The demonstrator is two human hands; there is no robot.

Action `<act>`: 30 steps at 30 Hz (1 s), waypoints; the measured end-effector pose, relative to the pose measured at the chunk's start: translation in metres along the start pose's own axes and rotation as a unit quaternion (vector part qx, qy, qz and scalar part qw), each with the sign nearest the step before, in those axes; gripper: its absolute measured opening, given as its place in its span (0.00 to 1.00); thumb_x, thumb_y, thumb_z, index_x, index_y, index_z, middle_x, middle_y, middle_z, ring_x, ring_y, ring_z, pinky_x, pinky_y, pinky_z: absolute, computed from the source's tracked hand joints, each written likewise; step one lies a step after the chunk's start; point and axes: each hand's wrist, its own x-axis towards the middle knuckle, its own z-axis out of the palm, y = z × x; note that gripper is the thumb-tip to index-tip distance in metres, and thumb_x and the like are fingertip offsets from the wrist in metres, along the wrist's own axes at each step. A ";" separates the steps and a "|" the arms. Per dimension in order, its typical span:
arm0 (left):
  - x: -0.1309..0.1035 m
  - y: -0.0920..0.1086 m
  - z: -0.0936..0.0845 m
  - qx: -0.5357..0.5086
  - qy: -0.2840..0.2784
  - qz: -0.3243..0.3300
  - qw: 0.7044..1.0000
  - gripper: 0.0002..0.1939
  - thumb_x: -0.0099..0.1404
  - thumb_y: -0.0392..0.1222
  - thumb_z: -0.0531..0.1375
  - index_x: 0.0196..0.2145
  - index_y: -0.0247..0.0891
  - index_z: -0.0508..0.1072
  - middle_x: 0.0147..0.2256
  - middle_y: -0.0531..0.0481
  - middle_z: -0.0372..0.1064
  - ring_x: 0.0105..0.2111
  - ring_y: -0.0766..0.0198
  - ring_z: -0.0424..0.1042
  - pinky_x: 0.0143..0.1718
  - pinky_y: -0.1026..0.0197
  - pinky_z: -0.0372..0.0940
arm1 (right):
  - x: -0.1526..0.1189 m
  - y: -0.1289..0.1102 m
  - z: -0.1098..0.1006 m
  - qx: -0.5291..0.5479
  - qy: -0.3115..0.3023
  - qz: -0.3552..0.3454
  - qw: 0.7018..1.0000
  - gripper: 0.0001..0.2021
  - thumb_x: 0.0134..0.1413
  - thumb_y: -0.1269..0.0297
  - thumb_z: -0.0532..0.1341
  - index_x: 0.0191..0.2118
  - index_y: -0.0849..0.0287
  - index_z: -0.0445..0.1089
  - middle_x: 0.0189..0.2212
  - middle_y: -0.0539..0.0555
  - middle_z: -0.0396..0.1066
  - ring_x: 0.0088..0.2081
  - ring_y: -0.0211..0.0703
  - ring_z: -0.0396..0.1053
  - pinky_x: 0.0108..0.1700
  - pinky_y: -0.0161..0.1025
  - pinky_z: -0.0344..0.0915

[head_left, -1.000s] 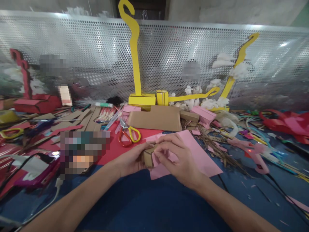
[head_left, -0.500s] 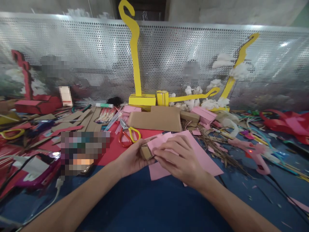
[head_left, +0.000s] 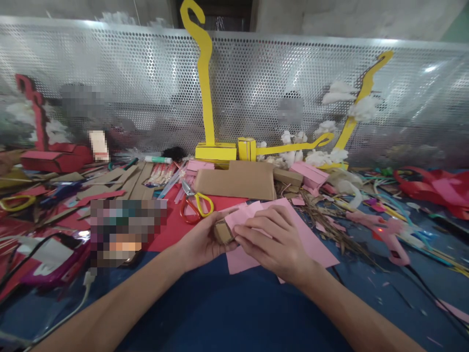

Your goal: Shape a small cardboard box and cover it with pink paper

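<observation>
My left hand (head_left: 201, 240) is closed around a small cardboard box (head_left: 223, 231), whose bare brown end faces me. Pink paper (head_left: 244, 215) covers the top of the box. The fingers of my right hand (head_left: 273, 242) press together on that paper at the box's near edge. Under both hands lies a larger sheet of pink paper (head_left: 311, 244) on the blue table. Scissors (head_left: 196, 205) with red and yellow handles rest just beyond my left hand, on red paper (head_left: 164, 232).
A pink glue gun (head_left: 384, 232) with a lit red light lies at the right beside dry twigs (head_left: 330, 225). Behind stand a cardboard piece (head_left: 236, 181) and a tall yellow hook-shaped stand (head_left: 205, 93). A purple device (head_left: 54, 261) and a white cable (head_left: 88, 283) are at the left.
Both hands keep nearly the same place. The cardboard box has turned very slightly, and my right fingers have shifted a little on the pink paper.
</observation>
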 end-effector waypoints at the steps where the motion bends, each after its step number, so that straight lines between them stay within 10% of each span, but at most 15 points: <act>1: 0.000 0.000 0.000 0.000 0.000 0.000 1.000 0.14 0.72 0.39 0.57 0.53 0.36 0.72 0.39 0.44 0.77 0.33 0.60 0.78 0.35 0.58 0.76 | 0.000 0.000 0.000 -0.004 -0.001 -0.003 1.000 0.13 0.63 0.69 0.66 0.51 0.48 0.74 0.39 0.50 0.81 0.43 0.47 0.74 0.48 0.50 0.65; 14: -0.002 0.000 0.005 -0.036 0.003 0.019 0.999 0.15 0.75 0.39 0.52 0.47 0.31 0.75 0.36 0.42 0.78 0.31 0.61 0.77 0.32 0.61 0.75 | 0.000 -0.003 0.001 0.011 -0.005 -0.048 0.999 0.16 0.61 0.72 0.65 0.54 0.54 0.72 0.40 0.54 0.79 0.43 0.49 0.73 0.48 0.52 0.65; 22: -0.005 0.004 0.011 -0.046 -0.015 0.046 0.998 0.16 0.68 0.36 0.56 0.51 0.35 0.75 0.42 0.41 0.78 0.36 0.55 0.78 0.39 0.51 0.74 | 0.001 -0.003 -0.001 0.021 -0.032 0.107 0.993 0.23 0.68 0.64 0.57 0.66 0.57 0.61 0.50 0.62 0.72 0.51 0.56 0.69 0.51 0.53 0.66; 27: -0.004 0.009 0.010 -0.049 0.041 0.086 0.994 0.13 0.71 0.40 0.55 0.46 0.34 0.76 0.37 0.41 0.78 0.33 0.54 0.77 0.32 0.52 0.72 | 0.003 0.029 -0.011 0.024 0.055 0.212 0.975 0.07 0.70 0.64 0.55 0.41 0.55 0.70 0.36 0.55 0.73 0.39 0.48 0.70 0.42 0.43 0.65; 30: -0.002 0.015 0.007 -0.061 0.081 0.129 0.987 0.10 0.72 0.40 0.56 0.42 0.34 0.76 0.36 0.42 0.77 0.33 0.54 0.77 0.33 0.51 0.73 | -0.002 0.059 -0.018 0.012 0.039 0.294 0.955 0.15 0.71 0.59 0.54 0.30 0.55 0.64 0.27 0.52 0.70 0.31 0.44 0.68 0.34 0.40 0.59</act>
